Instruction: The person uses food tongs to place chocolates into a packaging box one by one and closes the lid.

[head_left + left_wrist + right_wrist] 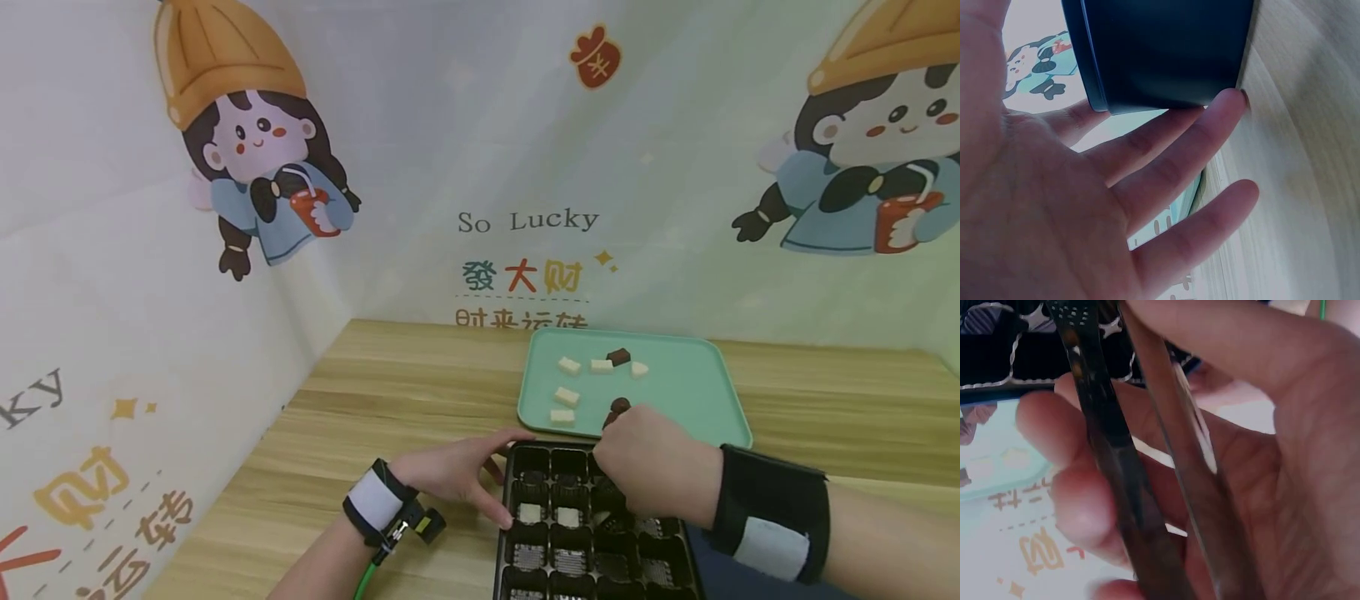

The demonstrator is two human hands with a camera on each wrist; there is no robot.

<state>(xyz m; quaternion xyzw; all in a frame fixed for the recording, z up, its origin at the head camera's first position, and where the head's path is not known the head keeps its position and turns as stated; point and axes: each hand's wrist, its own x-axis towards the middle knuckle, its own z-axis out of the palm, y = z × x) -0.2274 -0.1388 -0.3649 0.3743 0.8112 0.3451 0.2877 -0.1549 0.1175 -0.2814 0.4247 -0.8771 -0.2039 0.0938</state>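
L hand on black tray, R hand w/ tongs over it

From my end, L to R: far L, I see the printed backdrop [135,250] w/ a cartoon girl [258,167] in an orange hat. Below it's the wood-grain surface [390,392]. Next, a blk & white wrist strap [363,504] w/ a small cam [430,526] & a green cable [364,581].

Then the L hand [461,471]: fingers spread wide, thumb on the L edge of the black tray [549,547], other fingers by its far L corner. On the L wrist cam I get fingertips vs. the tray's dark outer wall, one finger clear of it.

Black tray sits on the surface, split into cells. 2 pale pcs [531,513] lie in adjacent cells, 2nd row from the far side, L end. Several other cells are too dark to read.

Just behind it, teal tray [690,383]: 5 loose pale pcs [566,397] & some dark pcs [618,357], the nearest partly hidden by the R hand [648,458].

R hand is over the black tray's far R part, fingers round metal tongs [1107,425], perforated end toward the cells. Can't tell if anything's btwn the tips. Farthest R, a blk cuff [772,508] on the forearm.
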